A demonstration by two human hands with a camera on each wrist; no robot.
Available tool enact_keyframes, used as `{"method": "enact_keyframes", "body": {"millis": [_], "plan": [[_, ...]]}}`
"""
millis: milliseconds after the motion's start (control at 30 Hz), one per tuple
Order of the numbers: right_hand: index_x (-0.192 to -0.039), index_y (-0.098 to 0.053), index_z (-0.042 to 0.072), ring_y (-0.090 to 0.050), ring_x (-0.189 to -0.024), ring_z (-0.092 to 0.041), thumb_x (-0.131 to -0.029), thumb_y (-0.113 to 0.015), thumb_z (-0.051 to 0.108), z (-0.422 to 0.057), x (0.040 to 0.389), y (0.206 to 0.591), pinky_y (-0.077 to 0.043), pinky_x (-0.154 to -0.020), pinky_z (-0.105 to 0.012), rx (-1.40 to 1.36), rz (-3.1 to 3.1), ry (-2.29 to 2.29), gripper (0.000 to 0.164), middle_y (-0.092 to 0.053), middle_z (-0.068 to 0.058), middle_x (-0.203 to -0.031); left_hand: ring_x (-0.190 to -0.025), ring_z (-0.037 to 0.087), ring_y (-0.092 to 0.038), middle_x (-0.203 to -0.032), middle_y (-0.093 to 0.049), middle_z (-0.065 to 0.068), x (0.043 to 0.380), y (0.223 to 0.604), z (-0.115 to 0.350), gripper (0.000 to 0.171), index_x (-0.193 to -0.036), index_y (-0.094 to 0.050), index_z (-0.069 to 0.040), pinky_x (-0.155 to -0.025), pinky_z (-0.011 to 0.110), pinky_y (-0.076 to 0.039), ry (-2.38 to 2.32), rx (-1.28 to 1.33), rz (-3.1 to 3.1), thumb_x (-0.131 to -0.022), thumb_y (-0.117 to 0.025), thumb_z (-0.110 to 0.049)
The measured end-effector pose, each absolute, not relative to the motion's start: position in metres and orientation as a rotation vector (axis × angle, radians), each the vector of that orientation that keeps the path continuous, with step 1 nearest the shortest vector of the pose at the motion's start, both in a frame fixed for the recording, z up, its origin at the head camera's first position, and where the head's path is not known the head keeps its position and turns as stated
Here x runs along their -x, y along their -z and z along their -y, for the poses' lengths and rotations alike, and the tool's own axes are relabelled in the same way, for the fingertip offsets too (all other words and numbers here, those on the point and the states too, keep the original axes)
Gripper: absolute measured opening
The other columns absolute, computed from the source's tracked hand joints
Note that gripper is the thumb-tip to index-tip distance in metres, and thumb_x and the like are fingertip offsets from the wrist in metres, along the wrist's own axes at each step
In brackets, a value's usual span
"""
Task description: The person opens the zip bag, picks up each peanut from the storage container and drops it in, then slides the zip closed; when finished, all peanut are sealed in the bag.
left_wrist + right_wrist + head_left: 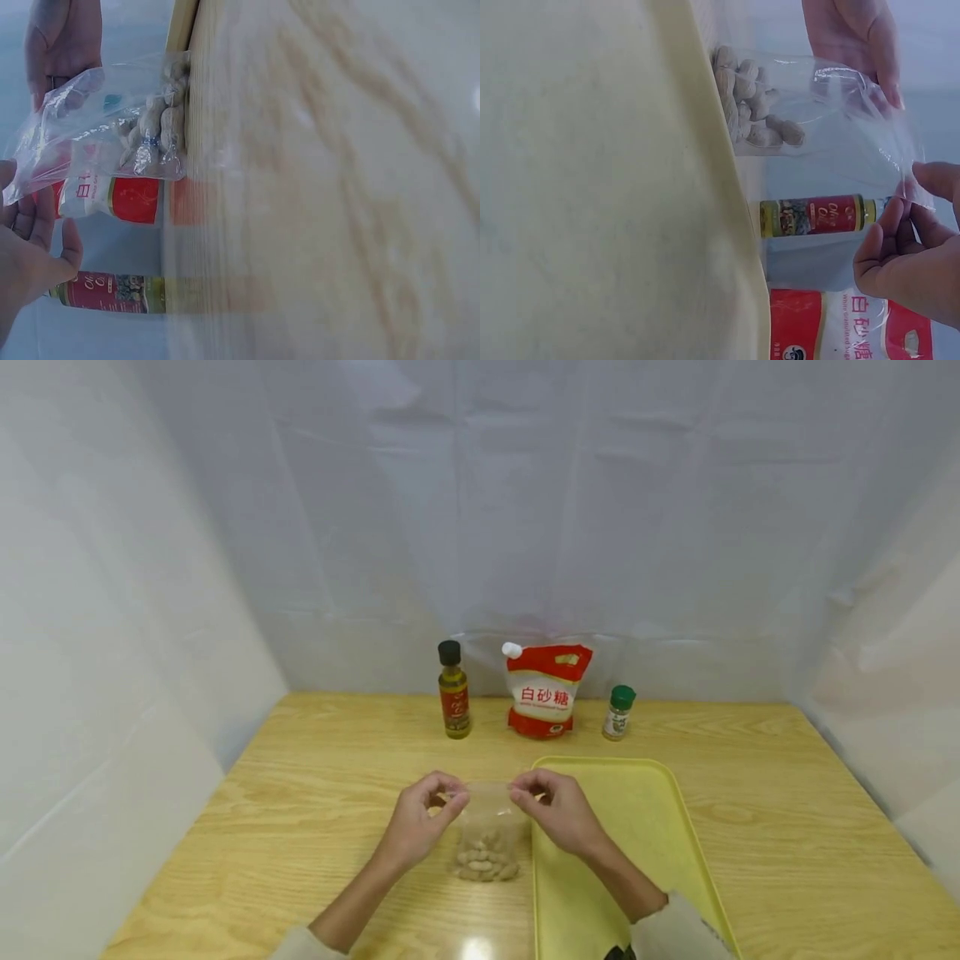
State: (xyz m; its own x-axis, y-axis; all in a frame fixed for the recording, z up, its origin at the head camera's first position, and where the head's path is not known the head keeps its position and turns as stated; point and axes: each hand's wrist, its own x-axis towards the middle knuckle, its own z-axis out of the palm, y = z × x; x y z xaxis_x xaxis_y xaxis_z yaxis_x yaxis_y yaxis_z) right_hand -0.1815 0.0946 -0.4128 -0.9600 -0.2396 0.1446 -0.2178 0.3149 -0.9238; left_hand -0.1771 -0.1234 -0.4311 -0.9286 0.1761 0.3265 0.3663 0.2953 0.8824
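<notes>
A clear plastic bag [491, 818] with several unshelled peanuts [483, 862] in its lower part stands upright on the table, left of the tray. My left hand [423, 817] pinches its top left corner between thumb and fingers. The opposite top corner is pinched by my right hand [558, 810], above the tray's left edge. In the left wrist view the peanuts [154, 127] lie at the bag's bottom, near the tabletop. Seen from the right wrist, the bag's upper part [862, 127] is stretched between both hands.
A yellow tray [622, 827] lies under my right forearm. Along the back stand an olive oil bottle [454, 693], a red and white bag of white sugar [546, 693] and a green-capped spice jar [618, 713]. White sheets [525, 510] enclose the wooden table [315, 793].
</notes>
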Motion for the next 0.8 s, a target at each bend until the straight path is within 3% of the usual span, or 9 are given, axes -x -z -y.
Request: {"method": "enact_keyframes", "body": {"millis": [367,567,800], "plan": [[-0.088,-0.067,0.005,-0.054,-0.074,-0.006,-0.089,-0.065,0.016,-0.09,0.182,0.415,-0.049,-0.068,-0.021,0.523,-2.582,1.762,0.012,-0.067,-0.006,-0.085,-0.083,0.01,-0.06,-0.091,-0.067,0.008,0.174,0.424,0.118,0.011,-0.092,-0.066,-0.005,-0.079,0.028,-0.055,1.676,0.545,2.361,-0.089,-0.065,-0.016],[-0.093,-0.067,0.004,-0.064,-0.086,-0.014,-0.09,-0.065,0.021,-0.087,0.181,0.416,-0.052,-0.071,-0.02,0.559,-2.483,1.765,0.018,-0.069,-0.01,-0.091,-0.089,0.01,-0.061,-0.095,-0.068,0.005,0.177,0.427,0.114,0.01,-0.095,-0.065,-0.008,-0.081,0.028,-0.054,1.7,0.591,2.392,-0.088,-0.067,-0.015],[-0.09,-0.07,0.007,-0.065,-0.087,-0.017,-0.088,-0.067,0.023,-0.086,0.18,0.413,-0.053,-0.073,-0.023,0.608,-2.514,1.768,0.016,-0.071,-0.008,-0.091,-0.086,0.011,-0.064,-0.091,-0.069,0.011,0.171,0.412,0.105,0.009,-0.093,-0.066,-0.002,-0.084,0.041,-0.054,1.633,0.654,2.404,-0.086,-0.067,-0.007]]}}
